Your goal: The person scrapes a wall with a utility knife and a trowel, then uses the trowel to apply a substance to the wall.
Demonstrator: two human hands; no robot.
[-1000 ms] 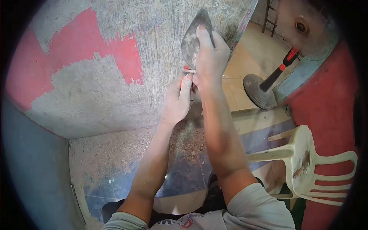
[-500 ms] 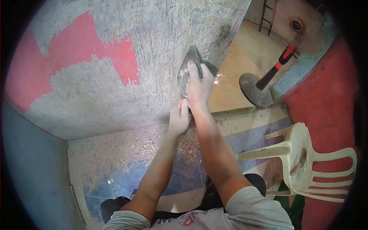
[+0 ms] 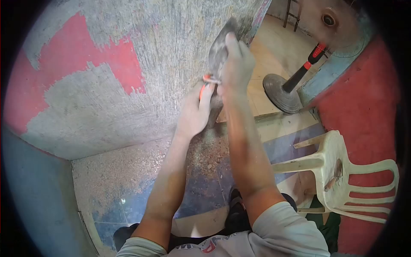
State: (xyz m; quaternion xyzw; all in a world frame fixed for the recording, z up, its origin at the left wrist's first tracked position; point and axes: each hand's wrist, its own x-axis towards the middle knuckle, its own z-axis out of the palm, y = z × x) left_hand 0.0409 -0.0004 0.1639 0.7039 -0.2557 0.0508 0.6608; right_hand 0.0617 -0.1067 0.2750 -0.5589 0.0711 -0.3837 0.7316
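Note:
A pointed, dust-covered trowel lies with its blade against the wall, which is scraped to grey apart from a pink painted patch. My left hand is wrapped round its orange handle below the blade. Higher up, my right hand grips the blade's right edge, thumb on its face and fingers partly hidden. Both hands and forearms are coated in pale dust. The tip points up and to the right, close to the wall's right edge.
Paint flakes cover the floor under the wall. To the right stand a pedestal fan and a white plastic chair beside a red wall. A blue-grey wall bounds the left. My shoe shows below.
Both hands and the trowel have moved up along the wall, the blade shifting slightly right. More of the orange handle now shows. The view has shifted a little.

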